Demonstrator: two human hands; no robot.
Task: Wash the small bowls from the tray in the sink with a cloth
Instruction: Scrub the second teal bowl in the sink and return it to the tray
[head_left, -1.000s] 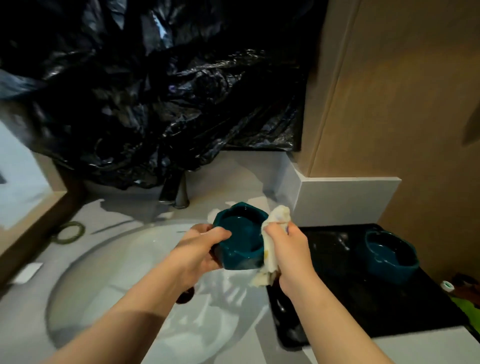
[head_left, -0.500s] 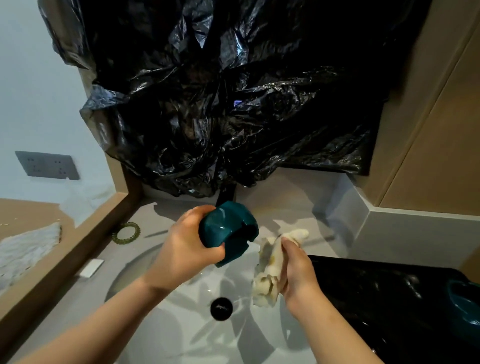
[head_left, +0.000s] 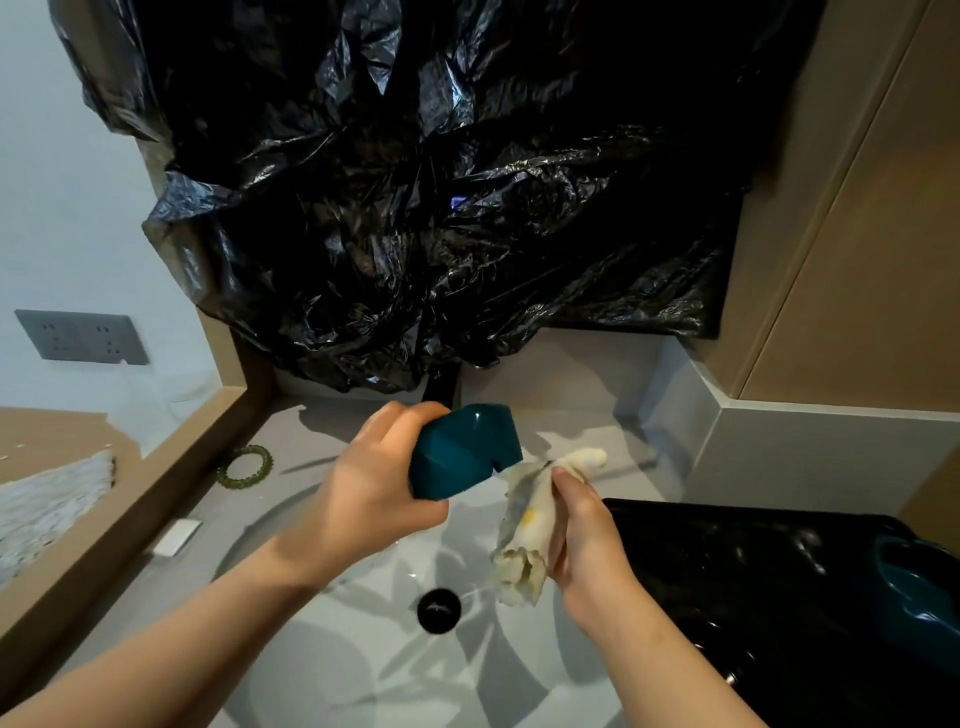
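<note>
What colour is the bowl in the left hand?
Dark teal, glossy: the small bowl, best seen in the head view.

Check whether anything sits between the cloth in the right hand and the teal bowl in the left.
Nothing visible. The left hand grips the teal bowl above the sink; the right hand holds the cloth directly beside it, the cloth's top edge about at the bowl's lower corner.

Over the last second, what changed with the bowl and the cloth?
The left hand turned the teal bowl over above the sink, its outside now facing the camera. The cloth came off its rim and hangs beside it. Both grips stayed: left hand on bowl, right hand on cloth.
</note>
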